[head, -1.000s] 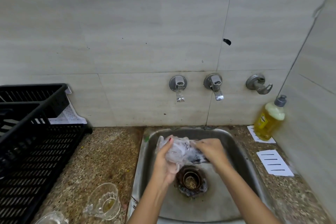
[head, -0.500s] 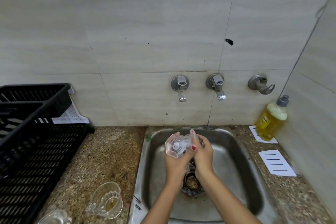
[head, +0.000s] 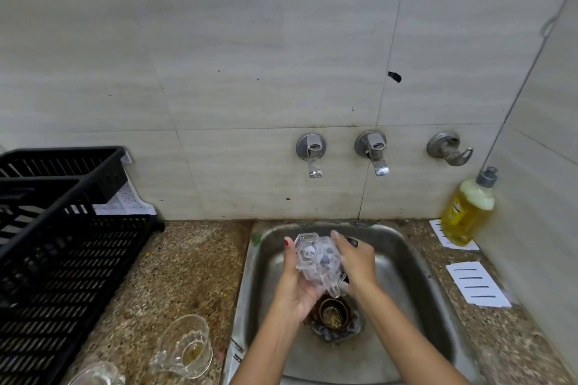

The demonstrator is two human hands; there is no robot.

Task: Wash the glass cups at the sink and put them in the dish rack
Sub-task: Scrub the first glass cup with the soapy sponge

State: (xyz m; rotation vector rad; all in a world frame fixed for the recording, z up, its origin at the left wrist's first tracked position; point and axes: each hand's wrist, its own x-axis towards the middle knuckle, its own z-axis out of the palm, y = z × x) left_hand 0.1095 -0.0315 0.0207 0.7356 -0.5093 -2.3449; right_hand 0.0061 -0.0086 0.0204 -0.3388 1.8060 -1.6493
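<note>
A clear faceted glass cup with a handle is held over the steel sink. My left hand cradles it from below and the left, thumb up along its side. My right hand wraps its right side and seems to hold something dark against the glass. A second glass cup with yellowish residue stands on the counter left of the sink. Another glass shows at the bottom edge. The black dish rack sits on the far left.
Two taps and a third fitting stick out of the tiled wall above the sink; no water is seen running. A yellow soap bottle and white paper slips lie on the right counter. The drain strainer is below my hands.
The cup and both hands have shifted between frames, my right hand moving round the cup's side while the left turns it. The head camera moved slightly.
</note>
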